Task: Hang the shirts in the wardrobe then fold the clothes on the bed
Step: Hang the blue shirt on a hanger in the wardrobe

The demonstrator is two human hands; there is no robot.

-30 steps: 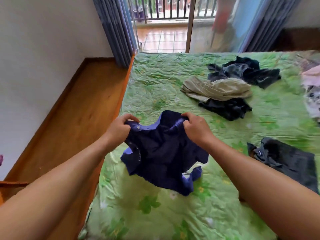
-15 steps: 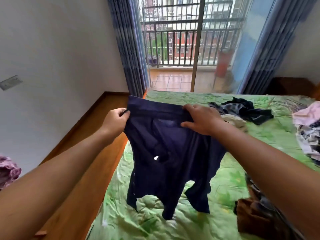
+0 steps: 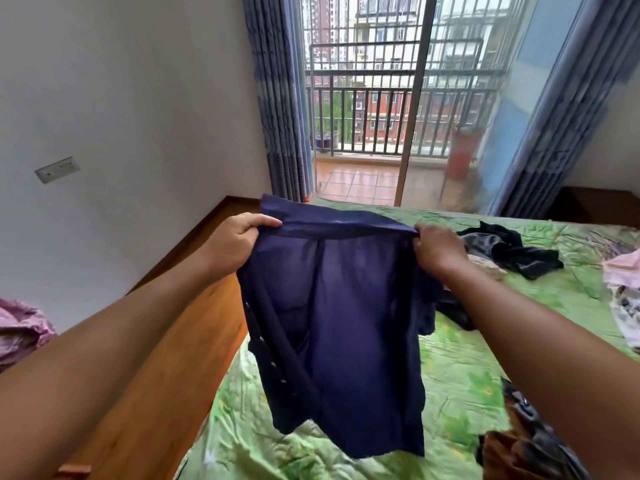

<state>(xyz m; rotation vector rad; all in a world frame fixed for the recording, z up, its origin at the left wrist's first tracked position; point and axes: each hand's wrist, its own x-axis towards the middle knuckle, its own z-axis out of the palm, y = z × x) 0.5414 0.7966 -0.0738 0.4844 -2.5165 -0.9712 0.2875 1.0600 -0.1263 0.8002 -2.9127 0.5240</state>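
Head view: left hand (image 3: 239, 237) and right hand (image 3: 438, 249) each pinch a top corner of the shirt (image 3: 346, 323). Its top edge stretches level between them and its length hangs down over the bed (image 3: 467, 375). Dark clothes (image 3: 512, 251) lie beyond the right hand, with floor (image 3: 166, 358) to the left.

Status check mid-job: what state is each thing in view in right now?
navy shirt: held up by its top edge, hanging open, unfolded.
left hand: grips the shirt's left top corner.
right hand: grips the shirt's right top corner.
black garment: crumpled on the bed, unfolded.
curtains: drawn apart.
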